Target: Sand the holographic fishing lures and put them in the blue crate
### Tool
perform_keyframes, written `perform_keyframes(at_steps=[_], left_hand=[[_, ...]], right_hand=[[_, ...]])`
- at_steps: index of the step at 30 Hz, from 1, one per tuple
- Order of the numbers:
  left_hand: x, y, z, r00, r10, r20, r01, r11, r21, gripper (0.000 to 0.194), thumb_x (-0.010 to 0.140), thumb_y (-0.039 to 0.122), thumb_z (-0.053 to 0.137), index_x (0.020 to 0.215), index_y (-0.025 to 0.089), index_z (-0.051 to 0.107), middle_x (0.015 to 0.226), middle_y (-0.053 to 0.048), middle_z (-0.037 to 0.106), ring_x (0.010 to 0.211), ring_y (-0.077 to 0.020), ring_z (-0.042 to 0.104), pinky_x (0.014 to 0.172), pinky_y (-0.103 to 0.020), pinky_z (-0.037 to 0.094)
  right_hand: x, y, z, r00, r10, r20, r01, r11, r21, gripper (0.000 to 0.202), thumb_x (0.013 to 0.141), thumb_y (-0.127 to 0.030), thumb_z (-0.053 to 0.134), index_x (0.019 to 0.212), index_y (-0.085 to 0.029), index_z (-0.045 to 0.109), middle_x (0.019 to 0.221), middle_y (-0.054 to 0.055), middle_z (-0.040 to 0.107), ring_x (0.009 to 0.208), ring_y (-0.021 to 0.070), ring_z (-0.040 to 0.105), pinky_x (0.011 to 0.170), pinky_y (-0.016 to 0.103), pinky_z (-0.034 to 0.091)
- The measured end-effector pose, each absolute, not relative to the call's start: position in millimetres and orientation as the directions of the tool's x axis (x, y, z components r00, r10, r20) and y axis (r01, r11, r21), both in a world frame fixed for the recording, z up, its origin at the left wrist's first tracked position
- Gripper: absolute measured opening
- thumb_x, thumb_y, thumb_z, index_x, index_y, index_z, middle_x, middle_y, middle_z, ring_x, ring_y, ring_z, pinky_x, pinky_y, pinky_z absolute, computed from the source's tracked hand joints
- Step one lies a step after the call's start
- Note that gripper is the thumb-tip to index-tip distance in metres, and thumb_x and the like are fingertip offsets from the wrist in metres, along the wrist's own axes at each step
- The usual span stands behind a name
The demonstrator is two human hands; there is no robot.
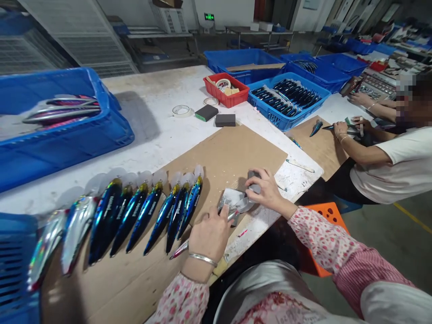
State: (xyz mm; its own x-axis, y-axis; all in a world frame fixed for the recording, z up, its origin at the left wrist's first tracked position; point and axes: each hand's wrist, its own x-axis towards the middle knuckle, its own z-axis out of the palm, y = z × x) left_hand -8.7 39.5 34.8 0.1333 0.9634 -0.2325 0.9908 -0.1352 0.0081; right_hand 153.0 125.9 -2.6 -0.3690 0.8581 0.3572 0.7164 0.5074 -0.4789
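My left hand (209, 231), with a bracelet at its wrist, is closed over a fishing lure (179, 249). The lure's pinkish tail sticks out below the palm; its silvery head and clear lip point toward my other hand. Under the lure's head lies a small grey-white pad (231, 196) on the cardboard. My right hand (266, 189) grips a dark grey sanding block (254, 176) close to the clear lip; whether it touches the lip I cannot tell. To the left, several blue lures (135, 216) with clear lips lie in a row, beside silver lures (77, 231).
A blue crate (118, 121) holds more lures at the left. Two sanding blocks (225, 120), a tape roll (181, 110) and a red tray (236, 100) stand farther back. A blue basket (286, 121) is full of dark lures. A co-worker (388, 162) sits at the right.
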Motion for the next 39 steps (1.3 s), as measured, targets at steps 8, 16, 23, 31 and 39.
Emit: perform_keyframes(at_steps=[8,16,23,31,39], left_hand=[[-4.1,34.8,29.5,0.083,0.971,-0.223,0.993,-0.099,-0.062,0.042,0.094,0.034,0.040,0.130,0.017,0.052,0.100,-0.015,0.061,0.088,-0.0271,0.064,0.068,-0.034,0.050],[-3.0,33.8,23.6,0.072,0.973,-0.219,0.994,-0.087,-0.059,0.043,0.094,0.033,0.039,0.131,0.014,0.050,0.102,-0.016,0.061,0.090,-0.0275,0.064,0.067,-0.032,0.050],[-8.3,32.1,32.2,0.041,0.967,-0.253,0.992,-0.010,0.125,0.037,0.095,0.035,0.037,0.124,0.020,0.053,0.108,-0.010,0.059,0.087,-0.0210,0.065,0.070,-0.029,0.048],[-16.2,38.4,33.5,0.049,0.925,-0.377,0.969,0.048,0.243,0.041,0.096,0.030,0.034,0.131,0.017,0.049,0.104,-0.013,0.070,0.095,-0.0222,0.066,0.077,-0.029,0.046],[-20.2,44.4,33.7,0.052,0.902,-0.428,0.953,0.083,0.290,0.042,0.096,0.032,0.032,0.134,0.021,0.047,0.100,-0.012,0.073,0.095,-0.0245,0.068,0.079,-0.033,0.047]], right_hand=[[148.2,125.1,-1.6,-0.390,0.840,0.377,0.717,0.533,-0.448,0.013,0.078,-0.031,0.067,0.090,-0.026,0.070,0.126,0.004,0.052,0.117,0.0280,0.040,0.099,0.043,0.036],[134.1,115.3,-3.3,-0.357,0.839,0.412,0.715,0.529,-0.458,0.014,0.077,-0.033,0.068,0.090,-0.027,0.070,0.128,0.003,0.051,0.120,0.0286,0.038,0.100,0.045,0.035],[165.5,158.1,-1.7,-0.009,0.870,0.494,0.700,0.358,-0.618,0.010,0.077,-0.027,0.066,0.084,-0.022,0.071,0.118,0.008,0.054,0.114,0.0267,0.046,0.100,0.043,0.036],[121.3,121.3,-0.9,-0.197,0.908,0.370,0.715,0.392,-0.580,0.013,0.076,-0.032,0.069,0.087,-0.026,0.070,0.126,0.004,0.052,0.116,0.0272,0.041,0.099,0.043,0.036],[130.7,129.2,1.9,-0.224,0.893,0.390,0.759,0.411,-0.504,0.013,0.078,-0.029,0.067,0.090,-0.025,0.070,0.128,0.005,0.051,0.119,0.0294,0.037,0.097,0.045,0.035]])
